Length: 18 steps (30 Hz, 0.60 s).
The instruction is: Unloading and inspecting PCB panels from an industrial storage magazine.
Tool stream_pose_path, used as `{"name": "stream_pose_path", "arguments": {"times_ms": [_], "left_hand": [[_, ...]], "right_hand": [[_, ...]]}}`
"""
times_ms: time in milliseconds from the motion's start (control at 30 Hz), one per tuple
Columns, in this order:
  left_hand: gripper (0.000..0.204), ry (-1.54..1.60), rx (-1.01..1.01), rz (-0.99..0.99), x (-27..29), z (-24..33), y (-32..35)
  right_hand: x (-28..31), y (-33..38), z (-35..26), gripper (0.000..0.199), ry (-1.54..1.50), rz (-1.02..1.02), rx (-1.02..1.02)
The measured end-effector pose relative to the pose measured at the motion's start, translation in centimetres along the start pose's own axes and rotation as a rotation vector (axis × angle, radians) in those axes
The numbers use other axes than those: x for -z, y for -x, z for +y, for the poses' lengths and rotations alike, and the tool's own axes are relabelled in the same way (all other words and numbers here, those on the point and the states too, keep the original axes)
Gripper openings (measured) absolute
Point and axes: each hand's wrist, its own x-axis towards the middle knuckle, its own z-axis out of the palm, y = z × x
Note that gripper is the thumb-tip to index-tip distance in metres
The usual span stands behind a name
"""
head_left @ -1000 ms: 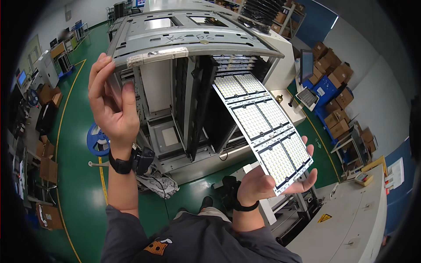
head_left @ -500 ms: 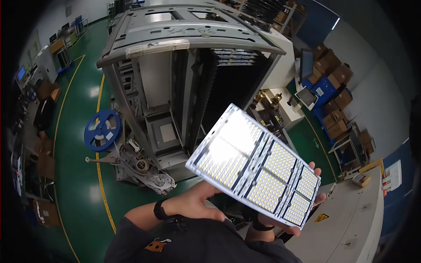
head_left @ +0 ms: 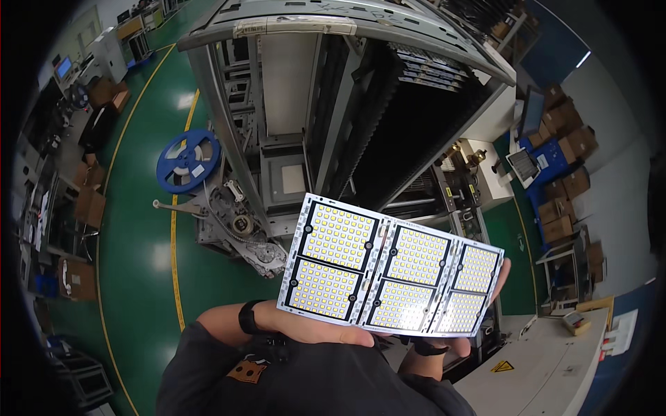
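Note:
A white LED circuit board, covered with small yellow-white LEDs in black-framed blocks, is held up in front of me with its lit-looking face toward me. My right hand grips its right end, fingers around the far edge and thumb low at the bottom corner. Along the lower left edge lies my left hand, its thumb below the board and its other fingers hidden behind it. Beyond the board stands a metal-framed rack with dark slotted sides; several similar boards sit in its upper slots.
Left of the rack, a blue reel is mounted on a metal feeder. A light-coloured machine cabinet stands at lower right. Cardboard boxes are stacked at right. Yellow lines cross the green floor at left.
The board has turned to lie more level, and its bright glare has faded. My left hand has come up against its lower edge. The view has shifted closer to the rack.

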Motion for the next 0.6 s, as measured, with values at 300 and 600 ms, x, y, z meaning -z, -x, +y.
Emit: {"name": "stream_pose_path", "arguments": {"times_ms": [300, 600], "left_hand": [[0.039, -0.137, 0.051, 0.096, -0.1, 1.3, -0.6], [0.041, -0.162, 0.146, 0.065, -0.7, 1.3, -2.0]], "right_hand": [[4.4, 1.5, -1.0, 0.106, 0.356, -0.038, -0.246], [6.4, -0.3, -0.4, 0.081, 0.253, -0.070, -0.220]]}}
